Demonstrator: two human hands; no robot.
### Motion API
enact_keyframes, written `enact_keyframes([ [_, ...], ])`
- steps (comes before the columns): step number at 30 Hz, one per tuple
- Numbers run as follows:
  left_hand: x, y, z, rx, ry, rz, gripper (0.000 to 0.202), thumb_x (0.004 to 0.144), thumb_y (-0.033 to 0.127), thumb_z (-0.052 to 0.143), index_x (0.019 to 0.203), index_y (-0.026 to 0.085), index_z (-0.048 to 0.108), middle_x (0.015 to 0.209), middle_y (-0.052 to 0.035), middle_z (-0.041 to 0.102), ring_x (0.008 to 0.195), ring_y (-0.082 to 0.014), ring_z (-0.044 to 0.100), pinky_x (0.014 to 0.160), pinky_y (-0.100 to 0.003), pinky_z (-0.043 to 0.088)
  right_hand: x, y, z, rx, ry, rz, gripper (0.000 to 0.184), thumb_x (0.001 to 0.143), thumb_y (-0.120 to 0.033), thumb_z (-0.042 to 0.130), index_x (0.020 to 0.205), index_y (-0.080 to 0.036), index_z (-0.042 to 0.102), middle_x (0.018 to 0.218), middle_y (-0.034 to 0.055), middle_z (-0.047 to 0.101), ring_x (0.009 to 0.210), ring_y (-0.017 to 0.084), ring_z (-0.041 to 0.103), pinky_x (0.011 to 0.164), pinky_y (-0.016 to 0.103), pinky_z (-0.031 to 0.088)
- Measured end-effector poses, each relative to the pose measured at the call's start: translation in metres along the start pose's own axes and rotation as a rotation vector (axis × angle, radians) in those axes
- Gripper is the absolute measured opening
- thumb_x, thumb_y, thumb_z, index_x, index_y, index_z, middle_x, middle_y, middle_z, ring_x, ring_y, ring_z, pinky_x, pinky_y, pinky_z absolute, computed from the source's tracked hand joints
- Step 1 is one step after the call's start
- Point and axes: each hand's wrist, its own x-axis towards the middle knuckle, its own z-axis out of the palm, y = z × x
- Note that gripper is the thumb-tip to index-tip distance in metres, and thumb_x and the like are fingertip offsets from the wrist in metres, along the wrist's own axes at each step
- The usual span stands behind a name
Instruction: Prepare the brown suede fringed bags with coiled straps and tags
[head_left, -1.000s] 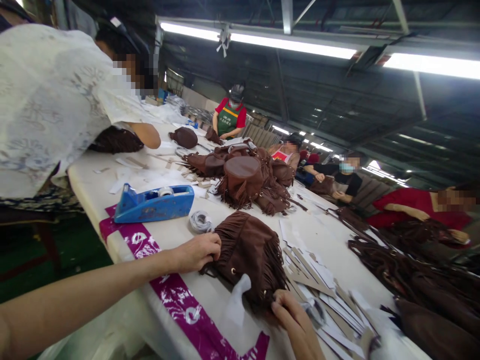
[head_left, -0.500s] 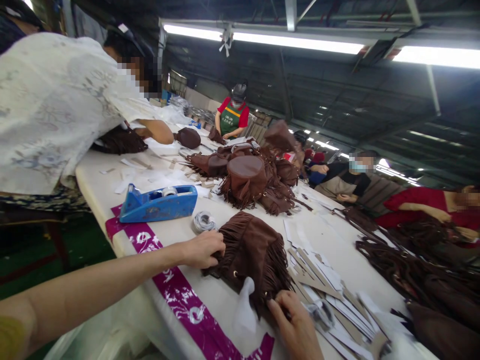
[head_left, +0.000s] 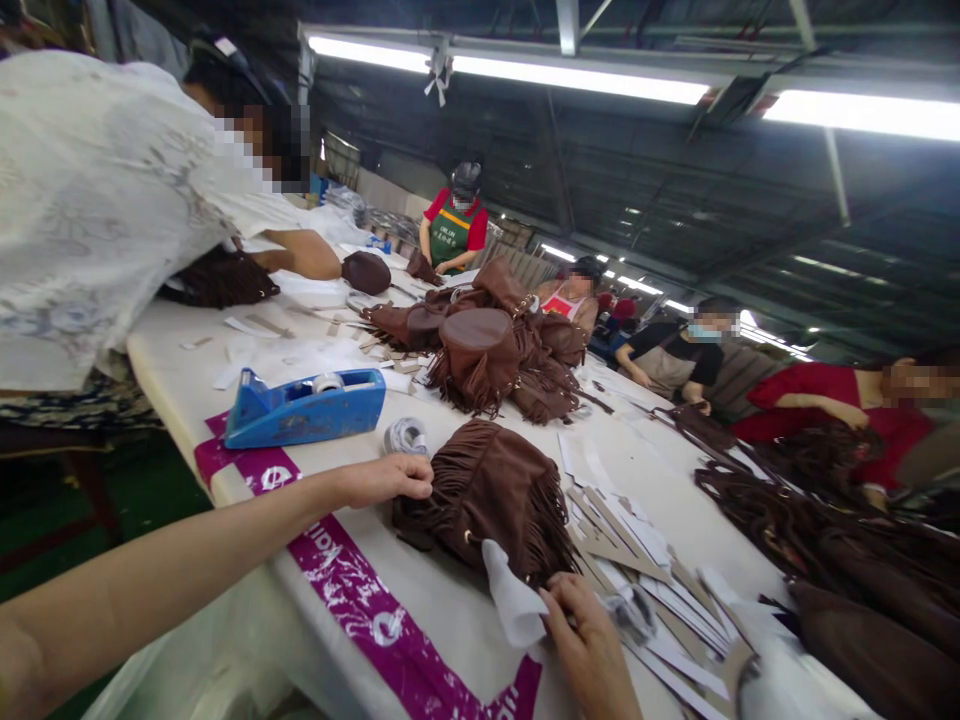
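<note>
A brown fringed suede bag lies on the white table in front of me. My left hand rests on the bag's left edge, fingers curled against the fringe. My right hand is at the bag's lower right corner, fingers pinched near a white paper tag that sticks out from the bag. A small coil of pale cord lies just beyond my left hand.
A blue tape dispenser stands at the left. A heap of brown fringed bags fills the table's middle. Card strips and paper litter the right. Dark straps lie far right. A person in white leans in; several others sit opposite.
My left hand slid slightly down the bag's left edge. The white tag now lies lower and flatter by my right hand. A bag held up across the table has dropped onto the heap.
</note>
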Motion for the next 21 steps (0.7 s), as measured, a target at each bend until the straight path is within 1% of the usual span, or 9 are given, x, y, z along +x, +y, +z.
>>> enact_keyframes([
  [3, -0.003, 0.006, 0.005, 0.028, 0.031, -0.011, 0.021, 0.08, 0.029, 0.05, 0.064, 0.018, 0.043, 0.078, -0.0005, 0.049, 0.077, -0.0155, 0.047, 0.075, -0.026, 0.041, 0.001, 0.003, 0.002, -0.063, 0.005, -0.01, 0.03, 0.086, -0.044, 0.05, 0.065, -0.023, 0.055, 0.075, 0.0054, 0.059, 0.074, 0.023, 0.056, 0.07, 0.034, 0.043],
  [5, -0.006, 0.018, 0.012, 0.165, 0.153, 0.017, 0.008, 0.078, 0.021, 0.052, 0.071, 0.017, 0.05, 0.088, -0.0046, 0.053, 0.088, -0.0199, 0.049, 0.084, -0.033, 0.04, 0.002, 0.006, 0.005, -0.116, 0.028, -0.014, 0.03, 0.085, -0.044, 0.05, 0.064, -0.023, 0.053, 0.074, 0.0054, 0.059, 0.073, 0.023, 0.056, 0.07, 0.034, 0.042],
  [6, -0.008, 0.027, 0.018, 0.276, 0.225, 0.073, 0.005, 0.076, 0.017, 0.053, 0.08, 0.017, 0.054, 0.099, -0.0077, 0.055, 0.097, -0.023, 0.048, 0.09, -0.037, 0.038, 0.002, 0.007, 0.006, -0.137, 0.04, -0.016, 0.031, 0.085, -0.043, 0.05, 0.063, -0.023, 0.051, 0.074, 0.0052, 0.058, 0.072, 0.023, 0.056, 0.069, 0.034, 0.042],
  [8, -0.009, 0.044, 0.033, 0.508, 0.292, 0.282, 0.034, 0.074, 0.01, 0.054, 0.107, 0.019, 0.056, 0.125, -0.0113, 0.051, 0.115, -0.0276, 0.042, 0.1, -0.042, 0.031, 0.003, 0.009, 0.008, -0.165, 0.05, -0.024, 0.031, 0.086, -0.043, 0.051, 0.062, -0.023, 0.049, 0.072, 0.0046, 0.057, 0.071, 0.022, 0.055, 0.069, 0.034, 0.041],
  [10, -0.005, 0.057, 0.05, 0.639, 0.201, 0.522, 0.045, 0.077, 0.009, 0.054, 0.121, 0.022, 0.051, 0.134, -0.0099, 0.047, 0.121, -0.027, 0.04, 0.103, -0.04, 0.029, 0.003, 0.009, 0.009, -0.179, 0.037, -0.04, 0.031, 0.086, -0.042, 0.05, 0.062, -0.023, 0.049, 0.072, 0.0043, 0.056, 0.07, 0.022, 0.055, 0.068, 0.034, 0.041],
  [13, 0.009, 0.06, 0.076, 0.685, 0.042, 0.632, 0.016, 0.085, 0.018, 0.054, 0.101, 0.02, 0.058, 0.11, -0.0077, 0.06, 0.099, -0.0222, 0.052, 0.087, -0.033, 0.04, 0.001, 0.006, 0.01, -0.201, 0.055, -0.075, 0.029, 0.088, -0.041, 0.049, 0.064, -0.023, 0.048, 0.072, 0.0038, 0.055, 0.07, 0.022, 0.054, 0.067, 0.034, 0.04],
  [14, 0.014, 0.057, 0.083, 0.677, 0.055, 0.585, 0.007, 0.086, 0.023, 0.056, 0.091, 0.019, 0.058, 0.1, -0.0071, 0.062, 0.09, -0.021, 0.053, 0.079, -0.031, 0.041, 0.0, 0.005, 0.011, -0.209, 0.076, -0.087, 0.03, 0.088, -0.04, 0.048, 0.064, -0.023, 0.047, 0.072, 0.0036, 0.054, 0.07, 0.022, 0.053, 0.067, 0.034, 0.04],
  [17, 0.023, 0.044, 0.097, 0.63, 0.219, 0.422, 0.017, 0.085, 0.033, 0.06, 0.08, 0.018, 0.054, 0.086, -0.0059, 0.059, 0.078, -0.0188, 0.052, 0.067, -0.03, 0.04, -0.003, -0.002, 0.015, -0.233, 0.135, -0.116, 0.032, 0.092, -0.039, 0.043, 0.064, -0.024, 0.045, 0.072, 0.0035, 0.053, 0.07, 0.021, 0.052, 0.067, 0.034, 0.039],
  [21, 0.015, 0.033, 0.099, 0.817, 0.144, 0.71, 0.012, 0.087, 0.021, 0.054, 0.076, 0.02, 0.053, 0.078, -0.004, 0.055, 0.07, -0.017, 0.047, 0.06, -0.03, 0.036, -0.004, -0.004, 0.023, -0.271, 0.172, -0.147, 0.036, 0.094, -0.043, 0.039, 0.063, -0.023, 0.043, 0.07, 0.0033, 0.052, 0.068, 0.021, 0.052, 0.066, 0.034, 0.04],
])
